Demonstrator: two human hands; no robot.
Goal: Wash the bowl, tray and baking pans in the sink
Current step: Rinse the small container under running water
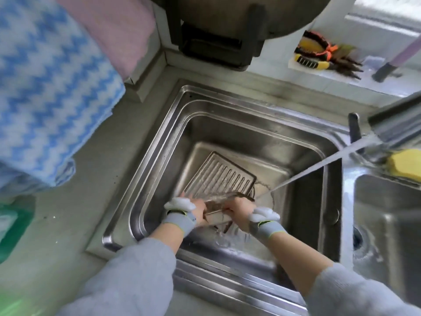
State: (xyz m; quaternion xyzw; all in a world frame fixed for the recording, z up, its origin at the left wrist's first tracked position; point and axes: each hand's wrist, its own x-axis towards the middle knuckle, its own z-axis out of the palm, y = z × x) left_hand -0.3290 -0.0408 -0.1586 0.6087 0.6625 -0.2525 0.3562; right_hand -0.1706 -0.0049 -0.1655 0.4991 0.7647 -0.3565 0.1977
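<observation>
Deep in the sink [303,153], near its front wall: a ribbed pan [222,176], tilted, near edge lifted. Left hand [199,212] and right hand [239,209] both curled around that near edge, gripping it. Under the pan, a flat tray [271,172]. Water stream [319,167] from the right, landing just beside the right hand. Yellow sponge [404,166] on the divider.
</observation>
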